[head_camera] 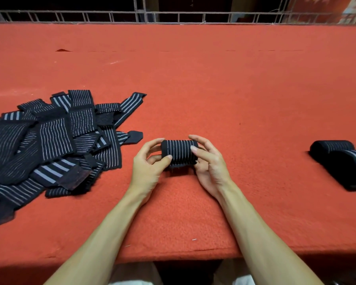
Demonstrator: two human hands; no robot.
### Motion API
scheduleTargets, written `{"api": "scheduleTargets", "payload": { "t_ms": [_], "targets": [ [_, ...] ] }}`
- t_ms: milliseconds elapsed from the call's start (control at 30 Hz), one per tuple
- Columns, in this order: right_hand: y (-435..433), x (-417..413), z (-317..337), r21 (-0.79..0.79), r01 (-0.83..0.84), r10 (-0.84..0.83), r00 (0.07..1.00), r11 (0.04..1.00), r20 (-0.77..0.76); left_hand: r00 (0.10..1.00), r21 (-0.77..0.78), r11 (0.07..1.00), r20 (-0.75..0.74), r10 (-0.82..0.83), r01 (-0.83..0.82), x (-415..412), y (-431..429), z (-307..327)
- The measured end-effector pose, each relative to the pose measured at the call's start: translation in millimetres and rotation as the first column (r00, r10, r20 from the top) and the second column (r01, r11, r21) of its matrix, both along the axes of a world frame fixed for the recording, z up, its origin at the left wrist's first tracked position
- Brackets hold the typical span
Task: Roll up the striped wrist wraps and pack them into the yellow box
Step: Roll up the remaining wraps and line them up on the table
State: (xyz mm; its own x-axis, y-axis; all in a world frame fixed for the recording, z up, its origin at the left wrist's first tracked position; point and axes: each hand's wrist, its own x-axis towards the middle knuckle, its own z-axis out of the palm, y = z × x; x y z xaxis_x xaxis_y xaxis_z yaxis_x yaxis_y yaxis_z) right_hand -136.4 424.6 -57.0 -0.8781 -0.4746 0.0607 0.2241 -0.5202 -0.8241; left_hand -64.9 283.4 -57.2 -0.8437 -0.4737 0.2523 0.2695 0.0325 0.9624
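Roll (pixel 178 152) of striped wrap, dark with pale lines round it, at centre of view near the front of the table (pixel 214 89). Its axis lies left to right. A fuzzy loose edge of fabric shows along its lower side, facing the person.

Left hand (pixel 147 167) grips the roll's left end, thumb on the near face, index curled over the top. Right hand (pixel 209 169) grips the right end, thumb pressed on the near face, index arched over the top, other fingers curled below. Both hands are clamped on the one roll. Whether the roll touches the cloth beneath: cannot tell. A shadow lies under it.

Pile (pixel 49 140) of unrolled wraps lies left of the hands and spreads to the left edge of view. The bands lie flat and crossed over each other, some fine-striped, some with wide pale stripes. One strap (pixel 132 101) sticks out of the pile toward the far right. A short dark tab (pixel 135 136) pokes out nearest the left hand, close to it but apart.

Two done rolls (pixel 331 148) sit at far right, well apart from the hands and touching each other. The nearer one is blurred and cut by the frame edge.

Table is covered in red felt-like cloth, with a few pale lint specks near the front edge. A metal grille (pixel 179 16) runs along the far side, dark behind it
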Motion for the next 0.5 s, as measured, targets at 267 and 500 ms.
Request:
{"api": "scheduleTargets", "payload": {
  "t_ms": [267,500],
  "targets": [
    [-10.1,-1.1,-4.8,0.270,0.224,-0.218,0.975,0.936,-0.053,0.996,-0.023,0.999,0.081,0.031,-0.029,3.6,-1.0,6.5],
    [57.5,-31.2,29.4,0.674,0.140,0.013,0.976,0.725,-0.216,0.979,-0.118,0.991,0.200,-0.042,0.066,-14.0,30.0,18.8]
  ]
}}
